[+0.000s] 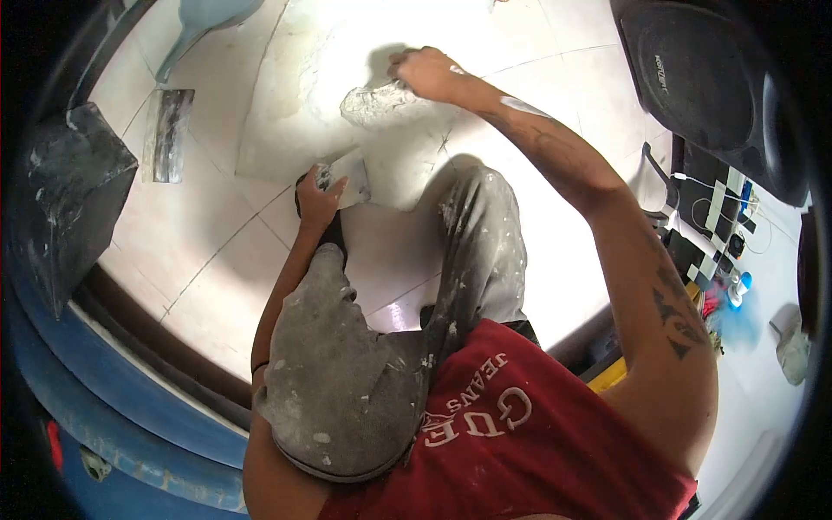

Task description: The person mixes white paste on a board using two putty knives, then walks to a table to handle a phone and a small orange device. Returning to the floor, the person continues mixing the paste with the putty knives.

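Head view: left hand [319,198] clenches a putty knife [348,176], its blade pointing forward and right toward the plaster mound [381,104] on the tiled floor [217,251]. Right hand [426,74] is nearer and touches the mound's right edge; I cannot tell whether its grip holds anything.

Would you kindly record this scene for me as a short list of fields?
Left hand: grip closed on a flat scraper
Right hand: on a grey plaster lump; grip unclear
Surface: pale tiled floor
Nearby: trowel lying on the floor; blue drum; black speaker
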